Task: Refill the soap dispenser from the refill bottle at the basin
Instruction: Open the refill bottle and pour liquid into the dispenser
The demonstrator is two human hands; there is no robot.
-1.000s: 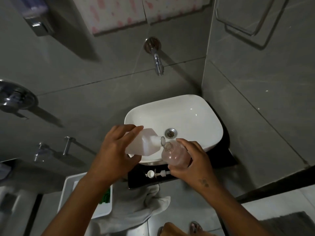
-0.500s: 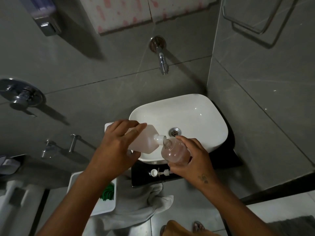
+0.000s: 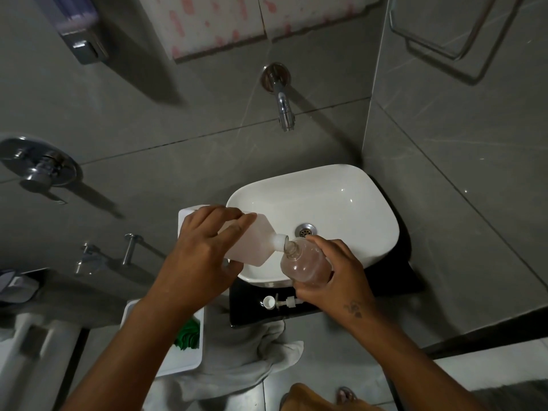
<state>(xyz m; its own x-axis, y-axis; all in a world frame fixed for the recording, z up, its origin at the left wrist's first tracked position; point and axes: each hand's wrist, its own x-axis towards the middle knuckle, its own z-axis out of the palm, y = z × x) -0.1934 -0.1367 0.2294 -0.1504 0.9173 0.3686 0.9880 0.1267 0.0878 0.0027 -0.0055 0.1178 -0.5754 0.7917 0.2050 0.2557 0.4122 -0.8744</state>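
Note:
My left hand [image 3: 204,256] grips the white refill bottle [image 3: 255,247], tipped on its side with its neck pointing right. The neck meets the open mouth of the clear soap dispenser bottle [image 3: 305,264], which holds some pinkish liquid. My right hand [image 3: 338,277] wraps the dispenser from the right, over the front rim of the white basin [image 3: 341,203]. The dispenser's pump head [image 3: 286,302] and a small white cap [image 3: 269,302] lie on the black counter [image 3: 246,310] in front of the basin.
A chrome tap [image 3: 283,105] juts from the grey tiled wall above the basin. A white tray [image 3: 178,360] with something green sits lower left, beside a grey cloth [image 3: 243,357] hanging off the counter. A wall corner stands close on the right.
The refill bottle has tilted further and its neck has come to the dispenser's mouth. The view has shifted slightly left; both hands keep their grip.

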